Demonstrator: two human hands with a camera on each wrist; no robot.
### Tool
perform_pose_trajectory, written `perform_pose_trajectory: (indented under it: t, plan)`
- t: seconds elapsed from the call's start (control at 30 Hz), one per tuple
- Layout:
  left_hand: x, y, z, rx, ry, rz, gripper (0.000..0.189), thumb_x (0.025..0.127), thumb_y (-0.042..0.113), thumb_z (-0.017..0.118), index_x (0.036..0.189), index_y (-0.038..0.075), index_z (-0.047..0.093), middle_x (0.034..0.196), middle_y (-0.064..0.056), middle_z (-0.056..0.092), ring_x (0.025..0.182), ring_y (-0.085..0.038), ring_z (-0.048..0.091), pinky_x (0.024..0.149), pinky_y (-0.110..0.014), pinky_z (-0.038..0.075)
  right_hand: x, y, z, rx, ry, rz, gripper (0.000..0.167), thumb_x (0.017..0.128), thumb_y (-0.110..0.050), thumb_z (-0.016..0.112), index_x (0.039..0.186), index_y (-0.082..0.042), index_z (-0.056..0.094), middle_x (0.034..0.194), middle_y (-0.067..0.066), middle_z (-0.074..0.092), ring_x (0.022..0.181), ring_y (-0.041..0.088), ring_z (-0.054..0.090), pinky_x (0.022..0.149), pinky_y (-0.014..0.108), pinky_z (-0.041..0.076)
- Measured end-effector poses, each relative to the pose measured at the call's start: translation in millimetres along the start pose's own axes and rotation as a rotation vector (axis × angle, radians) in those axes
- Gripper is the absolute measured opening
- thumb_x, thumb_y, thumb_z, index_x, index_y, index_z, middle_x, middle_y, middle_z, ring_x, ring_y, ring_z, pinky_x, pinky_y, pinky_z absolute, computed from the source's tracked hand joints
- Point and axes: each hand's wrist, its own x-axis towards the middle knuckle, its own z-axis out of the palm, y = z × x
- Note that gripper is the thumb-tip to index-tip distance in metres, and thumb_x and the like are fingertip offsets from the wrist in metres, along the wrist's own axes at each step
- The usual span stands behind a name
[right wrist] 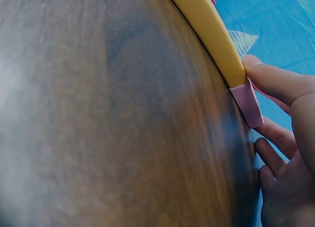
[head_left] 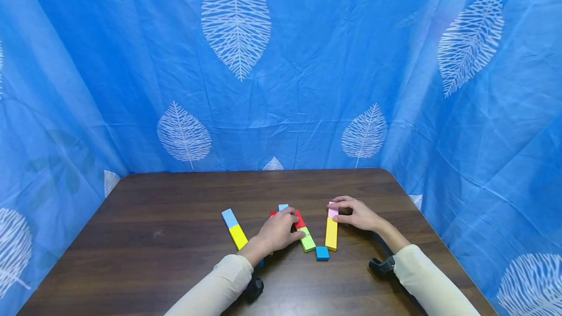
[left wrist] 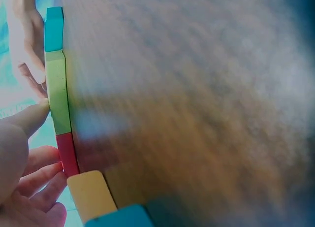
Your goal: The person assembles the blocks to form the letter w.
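My left hand (head_left: 277, 230) bends over a slanted row of a red block (head_left: 300, 220) and a light green block (head_left: 308, 241). Its thumb touches the green block and its other fingertips touch the red one. In the right wrist view, my right hand (right wrist: 290, 133) pinches a pink block (right wrist: 247, 105), the thumb at its joint with a yellow-orange block (right wrist: 206, 32) and a finger at its far end. In the head view, a dark blue block (head_left: 322, 253) lies between the lower ends of the green and yellow-orange blocks.
To the left, a light blue block (head_left: 229, 218) and a yellow block (head_left: 238, 236) form another slanted row. A second light blue block (head_left: 283, 207) shows behind my left hand. Blue leaf-print cloth (head_left: 281, 87) surrounds the dark wooden table (head_left: 167, 257).
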Motion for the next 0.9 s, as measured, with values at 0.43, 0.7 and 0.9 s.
perform_pose_trajectory:
  t: [0.43, 0.7, 0.9]
  plan:
    - [0.0, 0.2, 0.2, 0.015, -0.003, -0.002, 0.042, 0.089, 0.040, 0.084, 0.116, 0.008, 0.078, 0.126, -0.006, 0.063, 0.099, -0.018, 0.062, 0.088, -0.029, 0.057, 0.3, 1, 1, 0.013, 0.000, 0.017, 0.046, 0.098, -0.033, 0.073, 0.137, -0.008, 0.068, 0.143, 0.020, 0.055, 0.129, 0.046, 0.049, 0.102, 0.070, 0.040]
    - [1.9, 2.8, -4.0, 0.068, -0.012, 0.025, 0.039, 0.090, 0.039, 0.083, 0.111, 0.007, 0.077, 0.120, -0.007, 0.066, 0.091, -0.017, 0.062, 0.080, -0.027, 0.056, 0.3, -2, 2, 0.037, 0.049, 0.052, 0.043, 0.099, -0.031, 0.072, 0.135, -0.008, 0.070, 0.142, 0.019, 0.054, 0.130, 0.045, 0.049, 0.104, 0.069, 0.039]
    - [4.4, 7.5, -27.7, 0.109, 0.012, 0.043, 0.042, 0.091, 0.040, 0.081, 0.114, 0.006, 0.076, 0.122, -0.008, 0.067, 0.097, -0.021, 0.064, 0.095, -0.040, 0.055, 6.9, -11, -10, 0.053, 0.155, 0.061, 0.040, 0.099, -0.021, 0.070, 0.135, -0.004, 0.068, 0.141, 0.021, 0.056, 0.132, 0.046, 0.049, 0.106, 0.067, 0.039]
